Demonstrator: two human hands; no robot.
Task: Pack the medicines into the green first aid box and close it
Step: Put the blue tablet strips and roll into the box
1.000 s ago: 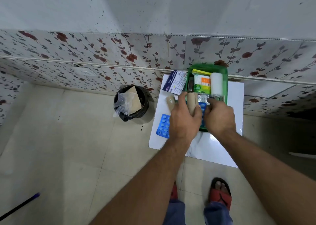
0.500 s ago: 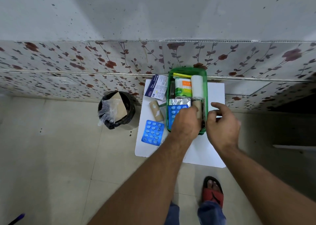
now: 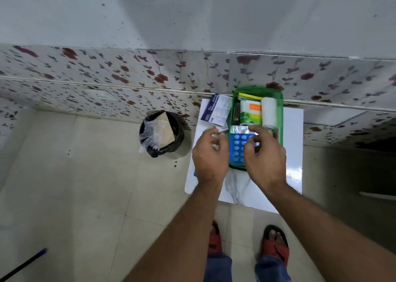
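The green first aid box [image 3: 281, 119] lies open on a white table [image 3: 295, 149] by the wall. It holds a green-and-orange packet [image 3: 250, 112], a white bandage roll [image 3: 269, 112], a silver foil strip [image 3: 238, 129] and a blue blister pack [image 3: 237, 150]. My right hand [image 3: 265, 157] hovers over the box's near half, fingers apart, nothing in it. My left hand [image 3: 211, 156] is just left of the box with fingers curled over a small pale item [image 3: 220, 129]; the grip is hidden. A blue corner of another blister pack [image 3: 195, 174] shows under that hand.
A white-and-blue medicine carton [image 3: 216, 111] leans at the box's left side. A black waste bin [image 3: 161, 132] with cardboard stands on the floor left of the table. A tiled wall runs close behind. My sandalled feet [image 3: 275, 245] are below the table's near edge.
My left hand left the box and moved left over the table. My right hand shifted from the box's right rim to above its contents. The view also drifted left.
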